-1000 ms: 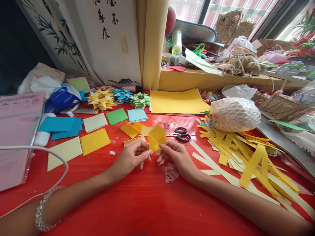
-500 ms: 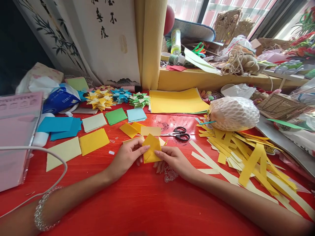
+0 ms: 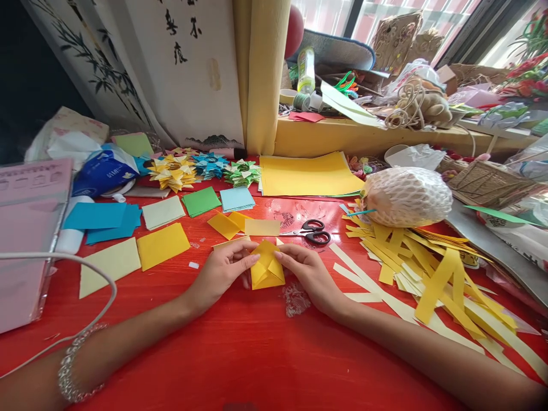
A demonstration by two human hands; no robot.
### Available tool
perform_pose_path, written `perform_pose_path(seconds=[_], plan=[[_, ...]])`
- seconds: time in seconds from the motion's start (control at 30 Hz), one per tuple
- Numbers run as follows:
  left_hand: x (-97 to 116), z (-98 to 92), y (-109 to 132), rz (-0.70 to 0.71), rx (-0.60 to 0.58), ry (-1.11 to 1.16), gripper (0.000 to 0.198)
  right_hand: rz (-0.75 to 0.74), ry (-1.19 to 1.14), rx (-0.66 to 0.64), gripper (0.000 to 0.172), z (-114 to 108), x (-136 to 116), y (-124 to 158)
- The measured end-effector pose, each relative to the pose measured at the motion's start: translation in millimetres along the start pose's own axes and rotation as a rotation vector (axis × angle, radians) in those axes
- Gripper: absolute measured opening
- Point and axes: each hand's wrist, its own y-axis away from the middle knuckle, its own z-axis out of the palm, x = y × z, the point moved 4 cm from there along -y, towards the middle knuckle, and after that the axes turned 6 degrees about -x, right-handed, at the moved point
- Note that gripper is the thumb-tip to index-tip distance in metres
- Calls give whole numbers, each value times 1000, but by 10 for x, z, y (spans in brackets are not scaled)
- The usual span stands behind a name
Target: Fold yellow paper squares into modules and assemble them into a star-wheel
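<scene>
While L hand point(image 3: 225, 268) pinches folded yellow paper point(image 3: 268, 275) at its 10 o'clock & R hand point(image 3: 306, 275) at 2, fingertips closed, paper sits btwn them over red table point(image 3: 274, 354), long axis approx 12–6, hands abt equally near.

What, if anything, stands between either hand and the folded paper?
Nothing visible: the left hand and right hand both hold the folded paper at its sides. The scissors lie beyond the right hand, not between.
</scene>
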Motion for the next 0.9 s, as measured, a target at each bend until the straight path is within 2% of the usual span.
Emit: perform_pose_path(seconds=[0.17,0.33,0.6,0.9], plan=[[35,-40,-3,40,67,-87,24,11,-38,-4,23,-6,12,-9],[64,-47,3,63,20,-154,22,-8,-48,24,23,-19,-10,-7],[53,-65,12,75,20,-187,21,-13,-27,56,22,-32,-21,-3],[134,-29,55,115,-23,-319,22,32,5,62,23,-29,-11,0]])
